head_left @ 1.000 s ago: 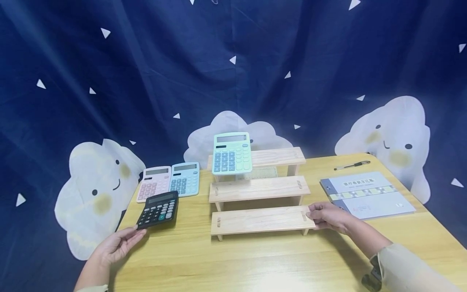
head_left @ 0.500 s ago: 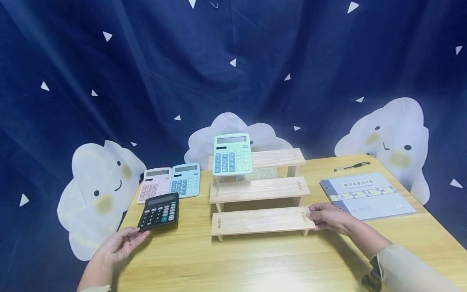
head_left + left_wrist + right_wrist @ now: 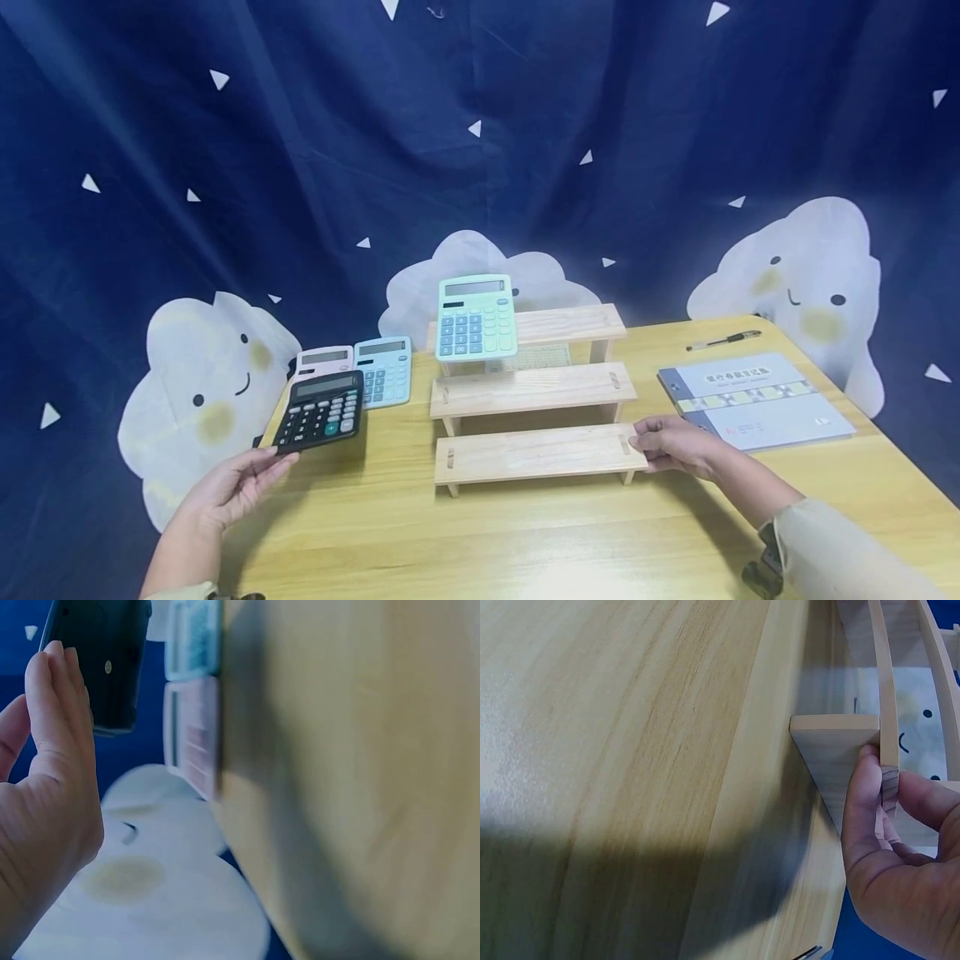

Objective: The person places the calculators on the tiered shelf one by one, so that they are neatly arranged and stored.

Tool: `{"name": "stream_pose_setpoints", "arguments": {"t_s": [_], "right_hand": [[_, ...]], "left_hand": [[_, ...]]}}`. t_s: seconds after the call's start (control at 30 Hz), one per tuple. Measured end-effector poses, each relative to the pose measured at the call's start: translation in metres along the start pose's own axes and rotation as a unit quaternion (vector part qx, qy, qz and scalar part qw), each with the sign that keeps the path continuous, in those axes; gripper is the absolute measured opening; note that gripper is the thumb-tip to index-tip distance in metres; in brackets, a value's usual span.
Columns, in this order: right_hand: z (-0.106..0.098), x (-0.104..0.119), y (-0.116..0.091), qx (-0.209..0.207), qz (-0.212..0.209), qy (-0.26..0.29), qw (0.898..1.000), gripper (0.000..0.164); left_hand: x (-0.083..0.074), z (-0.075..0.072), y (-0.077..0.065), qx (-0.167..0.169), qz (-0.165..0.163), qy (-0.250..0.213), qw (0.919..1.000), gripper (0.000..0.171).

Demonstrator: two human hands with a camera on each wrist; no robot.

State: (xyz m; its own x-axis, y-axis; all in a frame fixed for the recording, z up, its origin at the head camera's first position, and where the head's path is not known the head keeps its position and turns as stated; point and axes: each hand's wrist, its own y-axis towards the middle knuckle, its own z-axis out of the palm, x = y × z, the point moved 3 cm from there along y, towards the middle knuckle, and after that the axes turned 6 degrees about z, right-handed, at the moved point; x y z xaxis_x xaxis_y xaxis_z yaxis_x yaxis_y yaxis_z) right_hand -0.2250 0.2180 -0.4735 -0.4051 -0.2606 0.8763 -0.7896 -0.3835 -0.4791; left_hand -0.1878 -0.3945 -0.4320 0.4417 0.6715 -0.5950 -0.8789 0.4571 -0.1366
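My left hand (image 3: pixel 236 492) pinches a black calculator (image 3: pixel 318 410) by its near left corner. It is held tilted above the table, and its dark underside shows in the left wrist view, with the fingers (image 3: pixel 64 697) beneath it. My right hand (image 3: pixel 682 447) grips the right end of the lowest step of a three-tier wooden rack (image 3: pixel 532 454). In the right wrist view, thumb and fingers lie on either side of that board (image 3: pixel 889 712). A mint green calculator (image 3: pixel 477 318) stands at the left of the rack's top tier.
Behind the black calculator lie a pink calculator (image 3: pixel 324 358), partly covered, and a light blue calculator (image 3: pixel 384 371). Right of the rack are a grey-blue ledger book (image 3: pixel 753 400) and a black pen (image 3: pixel 723 340). A dark blue curtain (image 3: pixel 480 125) hangs behind the table.
My left hand has raised the black calculator slightly and moved it away from me, so it hides more of the pink one. My right hand keeps its grip on the rack.
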Motion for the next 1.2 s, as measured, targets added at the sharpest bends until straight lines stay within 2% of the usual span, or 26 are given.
{"name": "stream_pose_setpoints", "arguments": {"t_s": [0.27,0.53,0.8,0.97,1.07,1.2], "right_hand": [[0.0,0.001,-0.001,-0.009,0.001,-0.007,1.0,0.027],[0.004,0.006,0.0,-0.02,0.0,-0.006,1.0,0.035],[0.002,-0.001,-0.001,-0.023,0.003,-0.001,1.0,0.027],[0.001,-0.003,-0.001,-0.024,0.005,-0.005,1.0,0.03],[0.001,0.0,-0.002,-0.026,0.009,-0.006,1.0,0.031],[0.001,0.003,-0.002,-0.028,0.019,-0.008,0.999,0.029]], "left_hand": [[-0.015,0.033,0.02,0.011,0.051,0.005,0.9986,0.044],[-0.03,0.066,0.043,0.02,0.082,-0.014,0.9963,0.037],[-0.031,0.099,0.071,-0.015,0.097,0.005,0.9951,0.027],[-0.028,0.114,0.077,-0.021,0.107,0.008,0.994,0.024],[-0.026,0.119,0.079,-0.016,0.108,0.006,0.994,0.024],[-0.023,0.127,0.084,-0.026,0.107,0.009,0.9939,0.023]]}}
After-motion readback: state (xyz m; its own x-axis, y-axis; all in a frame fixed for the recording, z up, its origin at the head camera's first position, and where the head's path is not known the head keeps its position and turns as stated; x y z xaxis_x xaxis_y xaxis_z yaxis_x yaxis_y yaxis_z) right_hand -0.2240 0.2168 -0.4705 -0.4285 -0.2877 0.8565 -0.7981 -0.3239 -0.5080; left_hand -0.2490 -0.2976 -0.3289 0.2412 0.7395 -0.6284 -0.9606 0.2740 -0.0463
